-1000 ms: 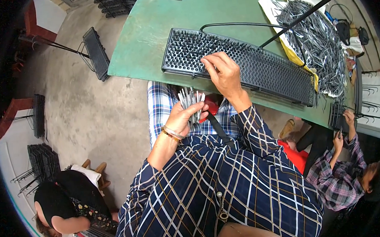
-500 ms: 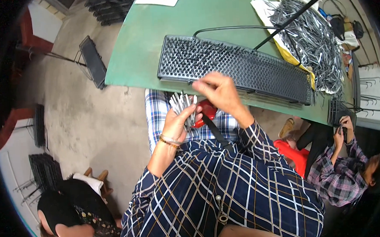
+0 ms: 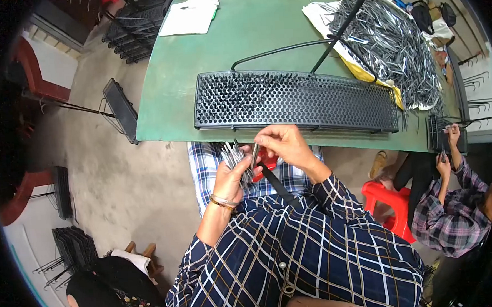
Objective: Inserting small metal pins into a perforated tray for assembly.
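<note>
Head view: right hand (image 3: 286, 146) pinching pin (image 3: 254, 153)

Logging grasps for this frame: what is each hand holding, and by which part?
Left hand grips a bundle of thin metal pins by their lower ends. Right hand pinches a single pin near its top.

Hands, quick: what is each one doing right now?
Left hand: closed around a bundle of metal pins.
Right hand: pinching one pin from it.
</note>
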### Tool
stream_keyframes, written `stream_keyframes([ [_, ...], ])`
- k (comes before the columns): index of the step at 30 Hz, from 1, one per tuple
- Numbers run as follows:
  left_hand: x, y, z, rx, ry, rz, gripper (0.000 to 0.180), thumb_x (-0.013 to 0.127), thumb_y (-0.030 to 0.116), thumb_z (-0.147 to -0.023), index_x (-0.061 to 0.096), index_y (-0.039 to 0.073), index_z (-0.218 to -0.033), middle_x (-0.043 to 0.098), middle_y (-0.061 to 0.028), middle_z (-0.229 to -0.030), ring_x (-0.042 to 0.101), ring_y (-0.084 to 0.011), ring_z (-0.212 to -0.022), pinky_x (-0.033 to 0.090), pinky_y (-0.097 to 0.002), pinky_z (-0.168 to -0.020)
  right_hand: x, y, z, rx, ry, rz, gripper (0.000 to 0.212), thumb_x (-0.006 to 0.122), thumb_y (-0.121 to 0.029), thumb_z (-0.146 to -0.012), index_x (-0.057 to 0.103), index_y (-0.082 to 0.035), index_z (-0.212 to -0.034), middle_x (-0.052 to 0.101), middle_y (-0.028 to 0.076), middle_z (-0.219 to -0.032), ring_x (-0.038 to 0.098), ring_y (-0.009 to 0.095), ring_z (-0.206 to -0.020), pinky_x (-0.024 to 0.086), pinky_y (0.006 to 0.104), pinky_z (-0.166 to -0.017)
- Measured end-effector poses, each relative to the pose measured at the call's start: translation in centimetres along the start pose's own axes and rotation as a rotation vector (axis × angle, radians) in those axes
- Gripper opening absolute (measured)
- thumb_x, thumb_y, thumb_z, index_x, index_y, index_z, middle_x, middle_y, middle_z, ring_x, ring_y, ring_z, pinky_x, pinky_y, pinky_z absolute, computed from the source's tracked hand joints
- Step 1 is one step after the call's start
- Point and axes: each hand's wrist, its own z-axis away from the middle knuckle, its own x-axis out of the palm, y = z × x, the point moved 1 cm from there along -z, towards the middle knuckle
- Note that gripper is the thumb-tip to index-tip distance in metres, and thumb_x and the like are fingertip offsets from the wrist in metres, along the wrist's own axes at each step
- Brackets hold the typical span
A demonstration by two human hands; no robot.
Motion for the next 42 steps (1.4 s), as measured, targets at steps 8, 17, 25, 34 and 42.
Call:
stream_keyframes([
  [8, 0.3, -1.2, -0.1, -0.18, -0.094, -0.035, 0.028, 0.061, 0.005, -0.086, 0.054, 0.0, -0.112, 0.06, -0.0066, -0.086, 0.06, -0.0154, -0.073, 0.054, -0.0287, -0.064, -6.2, -3.2, -3.5, -0.423, 0.415, 0.403, 0.012, 0.061, -0.012, -0.088, 0.064, -0.001, -0.091, 0.059, 0.0, -0.074, 0.047, 0.005, -0.056, 0.039, 0.0195, -0.05],
  [17, 1.3, -1.8, 0.6, -0.276, -0.191, -0.133, 0.028, 0.061, 0.007, -0.086, 0.054, 0.0, -0.112, 0.058, -0.0048, -0.084, 0.057, -0.0129, -0.068, 0.048, -0.0247, -0.058, -9.2, -3.7, -6.5, -0.511, 0.435, 0.48, 0.012, 0.06, -0.01, -0.088, 0.063, 0.001, -0.091, 0.063, 0.005, -0.078, 0.061, 0.01, -0.063, 0.048, 0.0232, -0.059],
  [25, 1.6, -1.9, 0.2, -0.291, -0.179, -0.142, 0.027, 0.061, 0.007, -0.086, 0.054, 0.001, -0.111, 0.058, -0.0045, -0.084, 0.057, -0.0125, -0.067, 0.048, -0.0242, -0.058, -10.0, -3.0, -6.9, -0.565, 0.512, 0.472, 0.011, 0.059, -0.009, -0.088, 0.063, 0.001, -0.092, 0.065, 0.005, -0.076, 0.063, 0.01, -0.067, 0.049, 0.0231, -0.062],
  [34, 1.9, -2.0, -0.2, -0.314, -0.19, -0.131, 0.027, 0.06, 0.007, -0.087, 0.054, 0.002, -0.112, 0.058, -0.0046, -0.085, 0.057, -0.0124, -0.069, 0.049, -0.0241, -0.059, -10.6, -3.6, -6.4, -0.546, 0.487, 0.481, 0.01, 0.061, -0.008, -0.087, 0.064, 0.001, -0.09, 0.065, 0.005, -0.075, 0.063, 0.01, -0.067, 0.049, 0.0233, -0.062],
  [42, 1.7, -2.1, -0.2, -0.336, -0.186, -0.123, 0.03, 0.058, 0.007, -0.087, 0.052, 0.001, -0.116, 0.059, -0.0052, -0.088, 0.058, -0.013, -0.072, 0.051, -0.0255, -0.064, -11.2, -3.6, -6.6, -0.631, 0.428, 0.634, 0.009, 0.061, -0.007, -0.086, 0.063, 0.001, -0.089, 0.065, 0.006, -0.08, 0.063, 0.012, -0.069, 0.048, 0.0243, -0.063],
])
